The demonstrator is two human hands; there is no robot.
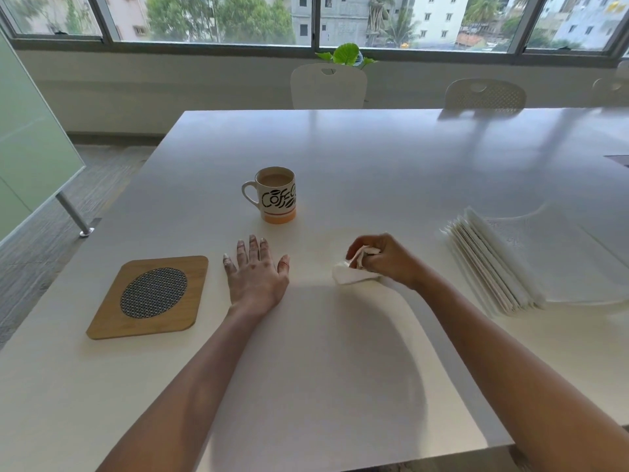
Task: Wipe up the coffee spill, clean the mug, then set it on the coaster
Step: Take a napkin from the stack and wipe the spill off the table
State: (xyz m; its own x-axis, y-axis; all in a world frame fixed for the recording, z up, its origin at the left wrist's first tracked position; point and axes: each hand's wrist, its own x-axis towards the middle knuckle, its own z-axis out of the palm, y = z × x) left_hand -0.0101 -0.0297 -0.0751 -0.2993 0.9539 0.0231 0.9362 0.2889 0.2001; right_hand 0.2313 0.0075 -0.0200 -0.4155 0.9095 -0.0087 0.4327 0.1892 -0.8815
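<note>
A white mug with black lettering and an orange base stands upright on the white table, coffee inside, handle to the left. My right hand grips a crumpled white tissue pressed on the table, right of and nearer than the mug. My left hand lies flat, palm down, fingers spread, just in front of the mug. Left of that hand lies a square wooden coaster with a dark woven round centre. I see no clear coffee stain on the table.
A thick stack of white napkins lies at the right. Two white chairs stand behind the table's far edge, under the windows. A green glass panel on a metal leg stands left of the table.
</note>
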